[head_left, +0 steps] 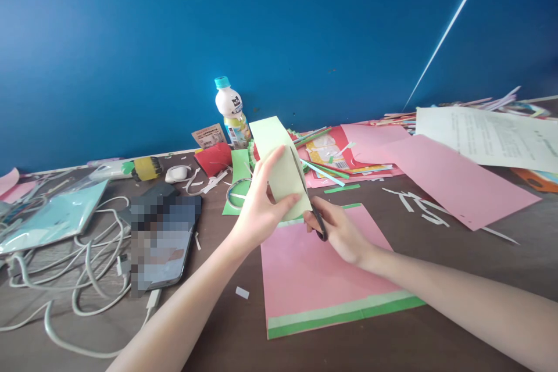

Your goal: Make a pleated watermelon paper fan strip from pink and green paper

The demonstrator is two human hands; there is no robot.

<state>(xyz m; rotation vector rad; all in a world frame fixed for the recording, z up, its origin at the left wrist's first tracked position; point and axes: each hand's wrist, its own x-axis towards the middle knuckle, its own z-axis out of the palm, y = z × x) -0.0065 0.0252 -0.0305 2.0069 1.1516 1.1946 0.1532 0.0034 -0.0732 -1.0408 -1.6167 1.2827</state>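
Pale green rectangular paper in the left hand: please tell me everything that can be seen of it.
The pale green rectangular paper looks plain and matte, with a straight upper edge. The left hand grips it, thumb on the near face. It is held up, tilted, near the far edge of the pink paper sheet with green borders. The black-handled scissors in the right hand have a dark blade along its right side; any cut is unclear.

No text readable: print on bottle [236,106], card [208,136] and white sheet [488,136] is too small or blurred.
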